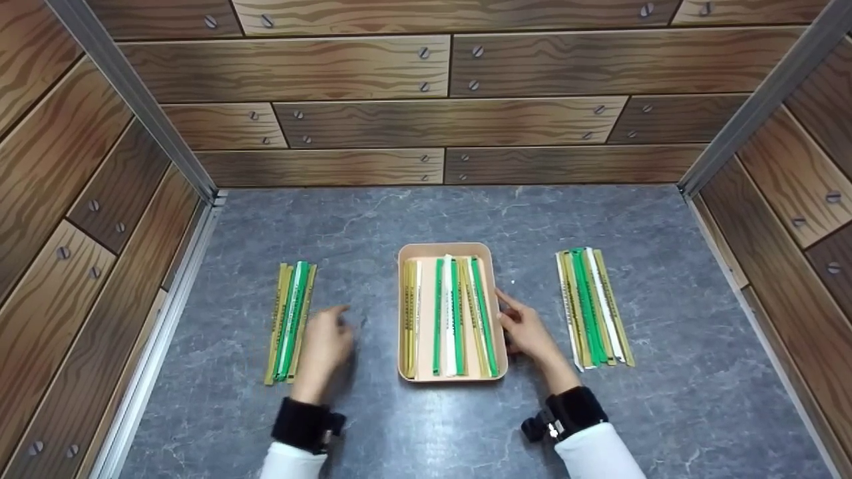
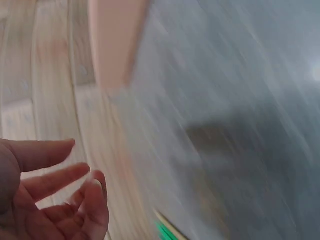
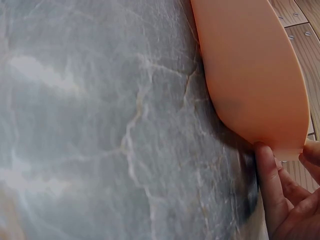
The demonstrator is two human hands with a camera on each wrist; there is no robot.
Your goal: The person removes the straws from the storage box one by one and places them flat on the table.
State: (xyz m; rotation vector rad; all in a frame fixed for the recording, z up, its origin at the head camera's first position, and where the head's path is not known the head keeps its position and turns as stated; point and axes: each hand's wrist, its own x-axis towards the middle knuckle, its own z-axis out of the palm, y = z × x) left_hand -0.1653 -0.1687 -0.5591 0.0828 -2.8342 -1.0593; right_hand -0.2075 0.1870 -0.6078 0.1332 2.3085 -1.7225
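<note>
A shallow peach tray holds several long, thin printed sticks in gold, white and green, resembling wrapped straws. My right hand holds the tray's right side. In the right wrist view, its fingers touch the tray's outer wall near the base and at the rim. My left hand is over the right edge of the left group of sticks, fingers loosely bent, with nothing in its grasp. The left wrist view, blurred, shows that hand apart from the tray's corner.
Another group of gold, green and white sticks lies right of the tray, beyond the right hand. Wood-patterned walls with metal corner posts enclose the grey marbled surface on three sides.
</note>
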